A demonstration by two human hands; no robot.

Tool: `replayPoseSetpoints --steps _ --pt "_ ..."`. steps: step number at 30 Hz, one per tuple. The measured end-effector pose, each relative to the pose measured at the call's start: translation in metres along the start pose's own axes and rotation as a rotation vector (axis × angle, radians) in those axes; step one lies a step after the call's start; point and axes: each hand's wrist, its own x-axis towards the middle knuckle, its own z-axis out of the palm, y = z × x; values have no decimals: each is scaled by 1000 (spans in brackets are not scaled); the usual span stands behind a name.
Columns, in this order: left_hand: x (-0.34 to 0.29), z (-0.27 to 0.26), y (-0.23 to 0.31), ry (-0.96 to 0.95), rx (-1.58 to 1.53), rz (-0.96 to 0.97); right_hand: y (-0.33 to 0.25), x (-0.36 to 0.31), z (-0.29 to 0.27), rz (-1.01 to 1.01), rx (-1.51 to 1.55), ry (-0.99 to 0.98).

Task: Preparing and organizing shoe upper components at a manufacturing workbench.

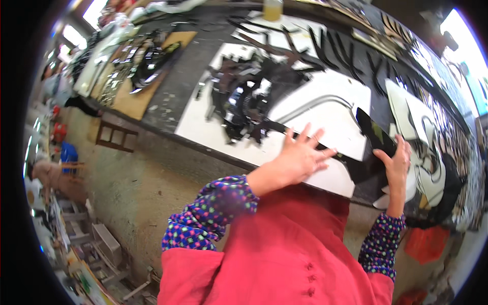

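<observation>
My left hand point(303, 156) is over the near edge of the table with its fingers spread. Beneath it runs a long dark strip point(277, 126), partly hidden by the fingers, across a white board point(330, 178). Farther right, my right hand point(397, 165) has a glossy black pointed piece point(373, 129) between its thumb and fingers. That piece slants away to the far left, its tip on the dark tabletop beside the board. A grey curved strip point(320, 101) lies on a white sheet just beyond my left hand.
A heap of shiny black pieces point(244, 96) covers the board's left half. Dark curved strips point(340, 51) lie behind. White curved templates point(432, 173) are at right. A jar of yellowish liquid point(273, 10) stands at the back. A wooden stool point(117, 136) and red container point(427, 244) are on the floor.
</observation>
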Motion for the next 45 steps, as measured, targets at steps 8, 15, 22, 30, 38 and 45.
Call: replayPoseSetpoints --steps 8,15,22,30,38,45 --pt "-24 -44 40 420 -764 -18 -52 12 -125 -39 705 -113" --pt "29 -157 103 647 -1349 143 -197 37 -193 -376 920 -124" --pt "38 -293 -119 827 -700 125 -232 83 -148 -559 962 36" --pt "-33 -358 -388 870 151 -56 -163 70 -55 -94 1075 -503" --pt "-175 -192 -484 288 71 -486 -85 24 -12 164 929 -581" --pt "-189 -215 -517 76 91 -398 -83 32 8 450 862 -443"
